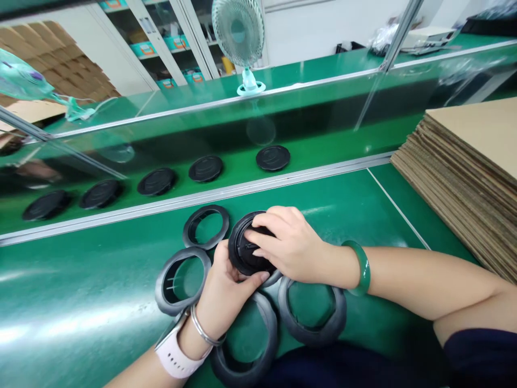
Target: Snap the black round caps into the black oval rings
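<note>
Between my two hands is a round black plastic part (242,249), tilted up off the green tabletop. My left hand (227,288) wraps its lower left edge, thumb along the near rim. Over its face lies my right hand (288,242), fingers bent and fingertips pressing into the middle; the palm hides much of the right side. Around my hands lie several dark grey rings: one behind (188,229), a ring to the left (163,291), a ring in front (271,334) partly under my left wrist, and a ring to the right (341,318). Another grey edge shows beneath the held part.
Several black round parts (273,158) sit spaced out on a green conveyor belt (335,141) behind a metal rail (226,191). Stacked cardboard sheets (456,178) stand at the right. Beyond the belt are a standing fan (238,32) and a second fan (24,78).
</note>
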### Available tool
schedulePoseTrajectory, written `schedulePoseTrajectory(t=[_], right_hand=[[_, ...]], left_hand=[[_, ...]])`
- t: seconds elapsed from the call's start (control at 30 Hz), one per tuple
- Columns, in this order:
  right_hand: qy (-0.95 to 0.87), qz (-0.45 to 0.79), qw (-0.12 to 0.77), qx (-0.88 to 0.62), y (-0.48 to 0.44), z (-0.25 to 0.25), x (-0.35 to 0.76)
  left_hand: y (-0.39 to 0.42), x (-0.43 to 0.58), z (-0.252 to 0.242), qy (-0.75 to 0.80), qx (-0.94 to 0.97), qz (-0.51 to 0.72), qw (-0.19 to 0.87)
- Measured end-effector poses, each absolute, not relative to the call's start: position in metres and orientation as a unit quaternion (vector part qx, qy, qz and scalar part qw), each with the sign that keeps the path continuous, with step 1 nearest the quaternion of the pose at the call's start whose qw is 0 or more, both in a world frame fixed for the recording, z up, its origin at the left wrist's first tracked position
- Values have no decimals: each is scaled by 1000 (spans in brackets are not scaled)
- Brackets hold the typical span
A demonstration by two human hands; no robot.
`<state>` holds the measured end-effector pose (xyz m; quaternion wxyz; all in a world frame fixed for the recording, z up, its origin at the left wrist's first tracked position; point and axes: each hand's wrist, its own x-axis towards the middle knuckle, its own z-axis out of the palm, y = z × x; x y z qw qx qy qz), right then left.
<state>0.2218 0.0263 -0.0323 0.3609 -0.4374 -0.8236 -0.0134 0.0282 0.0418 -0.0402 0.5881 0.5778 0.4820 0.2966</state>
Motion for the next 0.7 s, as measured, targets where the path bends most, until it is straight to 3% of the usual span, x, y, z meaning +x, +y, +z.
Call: schedulePoseTrajectory(t=[0.1, 0.27, 0.7], right_hand=[[-720, 97, 495, -477, 31, -37, 224], [-599, 350, 493, -525, 43, -57, 222], [-586, 378, 512, -502, 39, -52, 214]], left_hand=[[42, 28, -41, 472, 559, 338, 592], [44, 24, -40, 457, 576, 322, 596], [44, 19, -38, 492, 685, 255, 473]])
